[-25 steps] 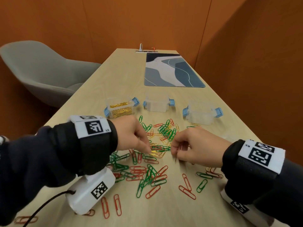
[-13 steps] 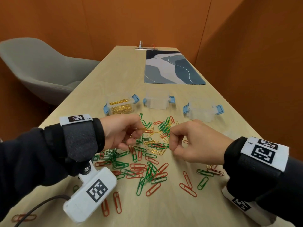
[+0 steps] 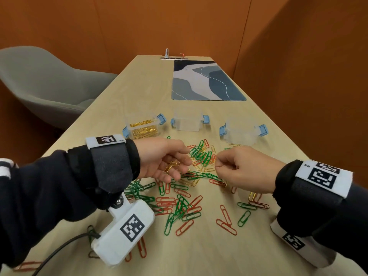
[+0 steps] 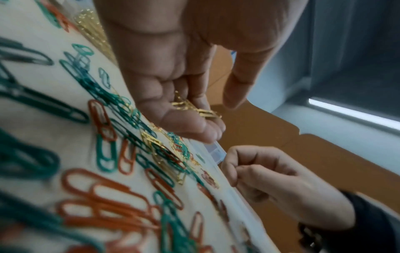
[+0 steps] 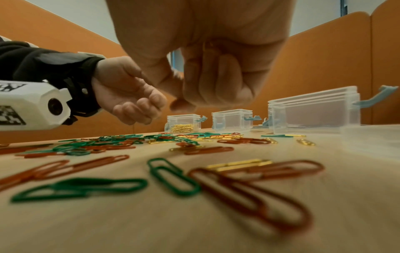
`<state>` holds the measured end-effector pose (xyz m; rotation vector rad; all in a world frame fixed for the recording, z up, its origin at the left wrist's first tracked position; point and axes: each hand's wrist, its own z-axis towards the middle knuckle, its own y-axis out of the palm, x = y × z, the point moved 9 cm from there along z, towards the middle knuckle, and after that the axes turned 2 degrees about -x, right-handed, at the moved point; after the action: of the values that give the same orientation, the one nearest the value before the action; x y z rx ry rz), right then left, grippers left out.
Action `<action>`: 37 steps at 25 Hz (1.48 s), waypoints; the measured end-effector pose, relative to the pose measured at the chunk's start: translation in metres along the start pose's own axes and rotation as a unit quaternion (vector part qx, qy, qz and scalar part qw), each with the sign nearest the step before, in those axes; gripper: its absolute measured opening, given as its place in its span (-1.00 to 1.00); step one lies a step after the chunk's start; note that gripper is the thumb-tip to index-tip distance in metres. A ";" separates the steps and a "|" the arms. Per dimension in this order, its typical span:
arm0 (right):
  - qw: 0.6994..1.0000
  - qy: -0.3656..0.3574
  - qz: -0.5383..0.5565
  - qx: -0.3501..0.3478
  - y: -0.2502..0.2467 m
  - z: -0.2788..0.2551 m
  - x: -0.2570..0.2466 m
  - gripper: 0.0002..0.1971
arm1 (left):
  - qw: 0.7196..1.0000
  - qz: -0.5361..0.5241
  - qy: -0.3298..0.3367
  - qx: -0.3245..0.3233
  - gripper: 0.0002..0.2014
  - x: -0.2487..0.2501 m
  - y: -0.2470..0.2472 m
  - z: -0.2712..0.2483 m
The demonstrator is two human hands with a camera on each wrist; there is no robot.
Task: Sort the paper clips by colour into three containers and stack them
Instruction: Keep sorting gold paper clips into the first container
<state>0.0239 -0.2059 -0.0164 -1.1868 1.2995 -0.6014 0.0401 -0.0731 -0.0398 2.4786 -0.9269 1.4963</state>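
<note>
Up off the pile comes the left hand (image 3: 162,162) — a second ago its fingertips were down among the clips, now it has rolled palm-up and lifted, and the right hand (image 3: 242,169) has risen alongside it. Cupped in that left palm sit a few gold paper clips (image 4: 195,108), lying loose on the curled fingers (image 4: 186,126), thumb standing clear above them. The right hand is balled tight, thumb against forefinger; from its own wrist view there may be a glint of gold inside the fist, but whether it pinches a clip I cannot tell.

Below both hands lies the mixed heap of green, red and gold clips (image 3: 199,170), spread across the wooden table (image 3: 139,80), with stragglers near the right wrist.

Beyond the heap stand three clear containers with blue latches. The left container (image 3: 142,127) already holds a bed of gold clips; the middle container (image 3: 187,121) and the right container (image 3: 241,131) look empty.

So this is the gold round, still in progress: gold clips remain scattered in the heap, green and red untouched, stacking far off. Next move, I'd say, is either a hand-off into that cupped palm or a carry to the left container — keep the palm level, tip over the opening, don't spill.

Further back: a blue patterned desk mat (image 3: 207,80) and a grey chair (image 3: 45,84).
</note>
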 end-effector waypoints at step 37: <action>0.998 -0.016 -0.056 -0.005 0.000 -0.010 0.003 -0.74 | 0.993 -0.097 0.012 0.072 -0.83 0.010 0.003 0.001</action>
<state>0.0153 -0.2114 -0.0159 -1.2779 1.2156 -0.6546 0.0423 -0.0799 -0.0325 2.5556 -0.5742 1.5732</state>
